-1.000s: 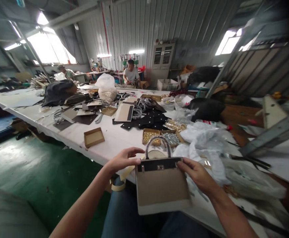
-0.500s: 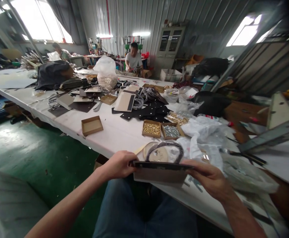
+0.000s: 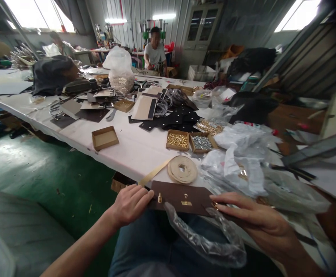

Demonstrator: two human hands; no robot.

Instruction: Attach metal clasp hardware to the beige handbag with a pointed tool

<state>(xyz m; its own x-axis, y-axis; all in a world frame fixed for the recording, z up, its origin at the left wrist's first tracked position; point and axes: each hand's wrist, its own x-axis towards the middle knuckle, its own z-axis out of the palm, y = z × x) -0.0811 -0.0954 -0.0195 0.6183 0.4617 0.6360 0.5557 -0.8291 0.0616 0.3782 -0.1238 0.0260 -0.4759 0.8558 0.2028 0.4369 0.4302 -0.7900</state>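
Observation:
A dark brown panel (image 3: 173, 196) with gold metal fittings is held over my lap at the table's front edge. My left hand (image 3: 135, 202) is closed on its left end, fingers folded over the top. At the right end my right hand (image 3: 243, 211) pinches it near a gold fitting, thumb hidden. From the panel a plastic-wrapped handle (image 3: 202, 244) hangs down in a loop towards my knees. Just behind the panel lies a roll of beige tape (image 3: 182, 169), a strip of it running out to the left.
On the white table (image 3: 139, 148) are an open cardboard box (image 3: 105, 138), a box of gold pieces (image 3: 177, 140), a box of silver pieces (image 3: 202, 142), black studded pieces and crumpled plastic bags (image 3: 240, 154). A person (image 3: 155, 54) sits beyond the table.
The panel has turned over, so its brown face with gold fittings shows and the wrapped handle hangs towards me. The tape roll is now uncovered. The view has tilted down slightly.

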